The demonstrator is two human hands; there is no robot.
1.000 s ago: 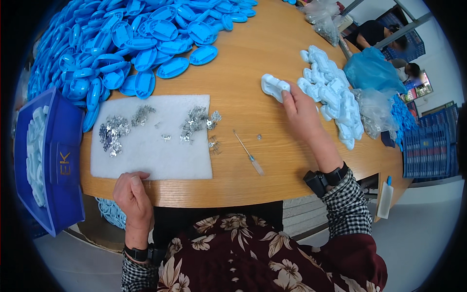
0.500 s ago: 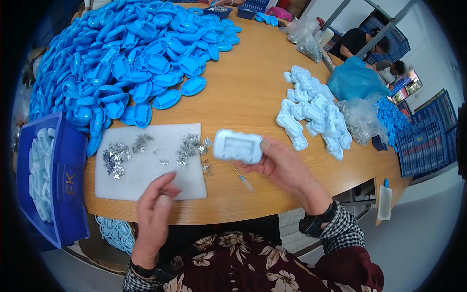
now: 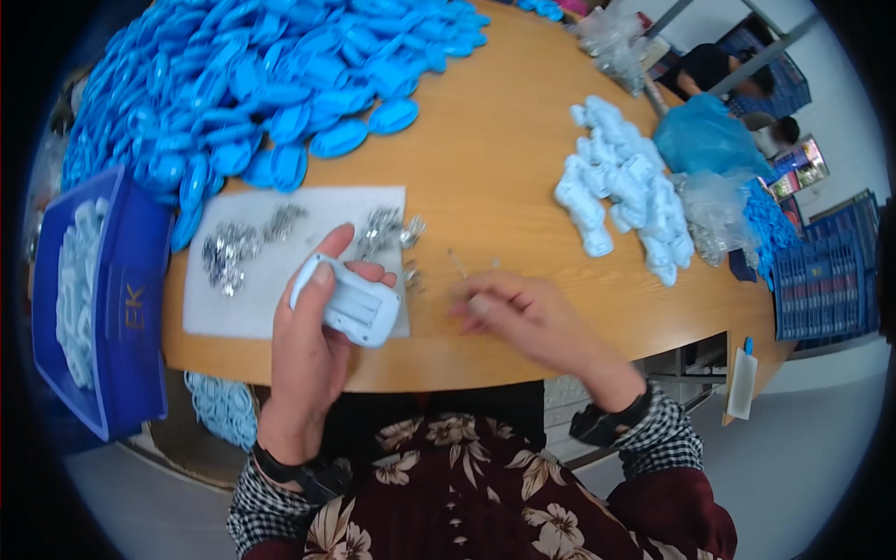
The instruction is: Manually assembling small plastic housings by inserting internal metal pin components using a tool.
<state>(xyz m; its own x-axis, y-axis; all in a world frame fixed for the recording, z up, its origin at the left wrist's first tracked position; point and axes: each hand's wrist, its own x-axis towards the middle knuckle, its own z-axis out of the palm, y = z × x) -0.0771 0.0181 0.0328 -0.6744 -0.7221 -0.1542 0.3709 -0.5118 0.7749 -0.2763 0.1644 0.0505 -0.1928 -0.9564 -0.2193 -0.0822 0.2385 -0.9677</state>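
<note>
My left hand (image 3: 313, 350) grips a pale blue-white plastic casing (image 3: 347, 303) with ribbed slots, held over the near edge of the round wooden table (image 3: 495, 177). My right hand (image 3: 527, 317) is blurred, fingers curled together, just right of the casing and close to a thin metal tool (image 3: 457, 264) lying on the table; whether it holds anything I cannot tell. Small shiny metal parts (image 3: 233, 247) lie in clumps on a white mat (image 3: 280, 280) behind my left hand.
A big heap of blue oval shells (image 3: 261, 84) covers the far left. A pile of pale casings (image 3: 621, 191) sits at right, beside plastic bags (image 3: 709, 149). A blue bin (image 3: 131, 308) with pale parts hangs at the left edge. Another person sits far right.
The pale casing came from the right pile in my right hand and passed into my left hand. My right hand has let go and drawn back toward the thin tool.
</note>
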